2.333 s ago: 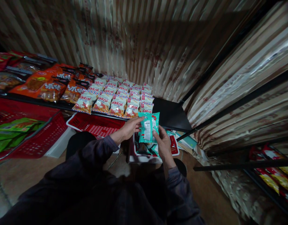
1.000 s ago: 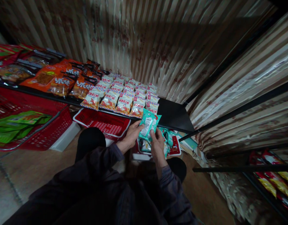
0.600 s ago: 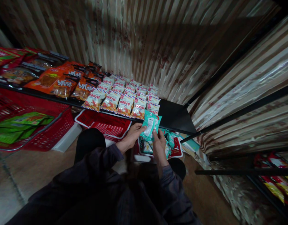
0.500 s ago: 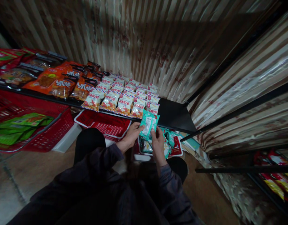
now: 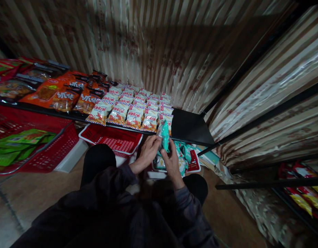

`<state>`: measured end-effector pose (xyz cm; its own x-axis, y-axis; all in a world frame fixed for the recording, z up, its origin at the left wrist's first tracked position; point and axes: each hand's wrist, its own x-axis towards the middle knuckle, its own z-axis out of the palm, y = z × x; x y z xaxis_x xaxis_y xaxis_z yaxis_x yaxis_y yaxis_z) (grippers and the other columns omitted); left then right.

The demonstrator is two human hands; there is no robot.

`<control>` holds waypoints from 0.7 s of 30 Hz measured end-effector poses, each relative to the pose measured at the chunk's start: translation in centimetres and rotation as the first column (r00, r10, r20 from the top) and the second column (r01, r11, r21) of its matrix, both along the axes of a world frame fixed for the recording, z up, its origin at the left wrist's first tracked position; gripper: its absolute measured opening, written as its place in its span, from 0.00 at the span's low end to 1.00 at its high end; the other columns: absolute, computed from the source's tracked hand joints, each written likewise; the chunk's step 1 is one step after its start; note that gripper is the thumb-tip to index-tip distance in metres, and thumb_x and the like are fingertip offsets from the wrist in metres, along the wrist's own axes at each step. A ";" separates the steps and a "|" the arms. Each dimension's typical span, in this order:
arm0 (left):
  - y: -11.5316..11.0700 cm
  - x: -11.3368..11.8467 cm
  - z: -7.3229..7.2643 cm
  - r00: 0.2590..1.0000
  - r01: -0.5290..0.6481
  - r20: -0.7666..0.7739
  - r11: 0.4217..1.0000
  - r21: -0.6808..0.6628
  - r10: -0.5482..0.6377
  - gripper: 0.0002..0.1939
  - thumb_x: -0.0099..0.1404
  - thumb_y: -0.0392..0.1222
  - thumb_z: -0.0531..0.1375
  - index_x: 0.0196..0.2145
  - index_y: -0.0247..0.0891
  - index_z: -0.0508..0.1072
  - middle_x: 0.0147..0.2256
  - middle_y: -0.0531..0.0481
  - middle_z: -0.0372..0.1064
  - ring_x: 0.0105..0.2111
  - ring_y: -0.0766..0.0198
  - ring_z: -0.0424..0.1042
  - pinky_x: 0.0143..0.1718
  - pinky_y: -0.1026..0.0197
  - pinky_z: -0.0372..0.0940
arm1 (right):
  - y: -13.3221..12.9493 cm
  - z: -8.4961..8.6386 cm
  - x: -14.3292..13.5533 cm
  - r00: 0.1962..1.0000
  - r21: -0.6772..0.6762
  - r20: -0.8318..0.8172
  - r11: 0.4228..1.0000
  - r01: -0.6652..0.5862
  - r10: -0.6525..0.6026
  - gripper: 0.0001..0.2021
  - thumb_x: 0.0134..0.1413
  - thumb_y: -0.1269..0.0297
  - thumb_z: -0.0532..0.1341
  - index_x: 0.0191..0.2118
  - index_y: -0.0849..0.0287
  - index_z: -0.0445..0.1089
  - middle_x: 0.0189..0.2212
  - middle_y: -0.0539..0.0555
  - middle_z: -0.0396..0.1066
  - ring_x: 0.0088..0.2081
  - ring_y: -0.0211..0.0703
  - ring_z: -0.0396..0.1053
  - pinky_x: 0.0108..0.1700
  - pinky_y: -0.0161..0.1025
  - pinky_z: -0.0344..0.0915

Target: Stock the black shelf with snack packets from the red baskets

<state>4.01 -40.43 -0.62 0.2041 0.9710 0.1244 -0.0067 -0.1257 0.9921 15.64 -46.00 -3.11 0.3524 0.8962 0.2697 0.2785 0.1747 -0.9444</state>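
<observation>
A teal snack bag (image 5: pixel 165 135) is held upright and nearly edge-on between my two hands, at the front edge of the black shelf (image 5: pixel 192 127). The fingers of my left hand (image 5: pixel 149 150) pinch its left side. On its right side, my right hand (image 5: pixel 172 163) grips it with the thumb low on the bag. Right behind it, rows of white and orange snack bags (image 5: pixel 134 116) lie on the shelf. Below my hands, more teal bags (image 5: pixel 183 156) fill a red basket (image 5: pixel 196 162), partly hidden by my right hand.
Orange bags (image 5: pixel 64 98) lie further left on the shelf. Under it are a red basket (image 5: pixel 114 137) with white rim and a larger red basket (image 5: pixel 55 146) with green bags (image 5: pixel 16 146). Black metal bars (image 5: pixel 269 106) cross at the right.
The teal bag has turned from showing its flat face to nearly edge-on, still in both hands. The view has shifted slightly, moving the shelf and its bags a little left and down.
</observation>
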 end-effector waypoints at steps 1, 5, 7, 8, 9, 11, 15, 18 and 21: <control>0.0 0.0 0.2 1.000 0.004 -0.009 0.999 0.035 -0.004 0.10 0.64 0.46 0.55 0.33 0.42 0.74 0.39 0.48 0.70 0.45 0.57 0.68 0.50 0.58 0.61 | 0.0 0.1 0.0 0.999 -0.002 -0.031 1.000 0.015 -0.015 0.33 0.51 0.51 0.65 0.60 0.57 0.62 0.61 0.59 0.63 0.62 0.51 0.59 0.63 0.49 0.56; 0.4 0.0 0.3 0.992 0.094 0.087 0.996 -0.003 -0.093 0.12 0.64 0.48 0.56 0.37 0.41 0.76 0.42 0.47 0.72 0.44 0.57 0.70 0.41 0.60 0.65 | 0.4 -0.2 -0.1 0.959 -0.051 -0.260 0.994 0.101 -0.111 0.27 0.52 0.51 0.64 0.55 0.58 0.67 0.53 0.58 0.71 0.53 0.49 0.69 0.57 0.48 0.64; 1.0 0.0 -0.1 0.985 0.086 0.158 0.994 -0.070 -0.074 0.12 0.62 0.48 0.57 0.39 0.41 0.75 0.40 0.48 0.73 0.40 0.59 0.70 0.37 0.62 0.65 | 0.7 -0.6 -0.2 0.872 -0.089 -0.468 0.989 0.118 -0.146 0.22 0.52 0.51 0.64 0.50 0.58 0.70 0.47 0.57 0.75 0.48 0.48 0.73 0.50 0.46 0.69; 1.3 0.0 -0.4 0.982 0.049 0.187 0.993 -0.105 -0.029 0.12 0.60 0.49 0.59 0.38 0.40 0.75 0.38 0.49 0.73 0.39 0.60 0.70 0.37 0.62 0.64 | 0.8 -0.8 -0.1 0.808 -0.110 -0.566 0.986 0.124 -0.165 0.20 0.51 0.52 0.64 0.47 0.58 0.72 0.45 0.56 0.76 0.46 0.48 0.74 0.47 0.45 0.71; 1.6 -0.1 -0.6 0.977 -0.003 0.212 0.989 -0.145 0.034 0.12 0.58 0.49 0.61 0.37 0.40 0.74 0.38 0.49 0.73 0.39 0.60 0.70 0.37 0.62 0.64 | 0.9 -0.9 -0.1 0.739 -0.135 -0.647 0.983 0.128 -0.185 0.18 0.49 0.53 0.65 0.44 0.58 0.72 0.43 0.56 0.77 0.44 0.47 0.75 0.45 0.43 0.72; 2.1 -0.5 -0.9 0.956 -0.081 0.254 0.966 -0.246 0.145 0.14 0.54 0.50 0.64 0.35 0.39 0.74 0.38 0.49 0.73 0.40 0.61 0.70 0.39 0.61 0.64 | 0.9 -1.2 0.1 0.627 -0.186 -0.748 0.976 0.116 -0.217 0.15 0.47 0.56 0.66 0.41 0.58 0.73 0.40 0.54 0.78 0.43 0.46 0.75 0.40 0.40 0.73; 2.9 -1.2 -0.7 0.931 0.076 0.355 0.902 -0.425 0.089 0.22 0.47 0.56 0.68 0.34 0.36 0.74 0.38 0.45 0.74 0.41 0.58 0.72 0.42 0.57 0.64 | 0.5 -1.4 0.1 0.523 -0.205 -0.835 0.979 -0.011 -0.169 0.14 0.46 0.60 0.66 0.41 0.56 0.74 0.39 0.52 0.79 0.42 0.44 0.76 0.39 0.38 0.74; 3.0 -1.2 -0.1 0.909 0.208 0.416 0.864 -0.459 0.003 0.26 0.45 0.57 0.70 0.35 0.35 0.74 0.36 0.44 0.75 0.38 0.59 0.73 0.42 0.57 0.64 | 0.3 -1.4 -0.2 0.469 -0.182 -0.873 0.982 -0.053 -0.137 0.11 0.46 0.62 0.66 0.39 0.55 0.74 0.37 0.51 0.79 0.43 0.43 0.75 0.44 0.38 0.74; 3.0 -1.0 0.2 0.901 0.196 0.433 0.858 -0.474 0.034 0.24 0.42 0.53 0.72 0.33 0.36 0.73 0.34 0.47 0.75 0.34 0.62 0.73 0.40 0.60 0.63 | 0.0 -1.4 -0.4 0.467 -0.171 -0.876 0.983 -0.070 -0.119 0.10 0.45 0.62 0.67 0.37 0.55 0.74 0.36 0.50 0.78 0.44 0.43 0.75 0.45 0.39 0.74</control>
<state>3.04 -37.45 -0.46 0.3259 0.9040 -0.2767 -0.4155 0.3999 0.8170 15.26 -45.98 -4.49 0.3398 0.8769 -0.3400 -0.7144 0.0055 -0.6997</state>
